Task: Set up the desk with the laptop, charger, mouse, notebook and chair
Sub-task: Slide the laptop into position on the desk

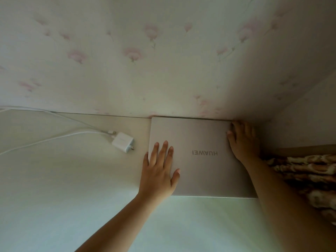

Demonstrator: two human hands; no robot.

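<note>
Laptop [198,157] flat, matte, closed | left hand [159,171] fingers spread on lid | right hand [243,140] grips edge

Pale wallpaper [163,60] with faint pink flowers rises behind a white desk [72,188].

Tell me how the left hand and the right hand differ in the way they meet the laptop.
The left hand lies flat on the lid of the closed laptop near its left edge, fingers straight and spread; the right hand sits at the far right corner, fingers bent round the edge. The left hand's fingers all show; the right hand's fingertips are partly hidden behind the edge. Both touch the laptop, which lies on the desk against the wall.
</note>
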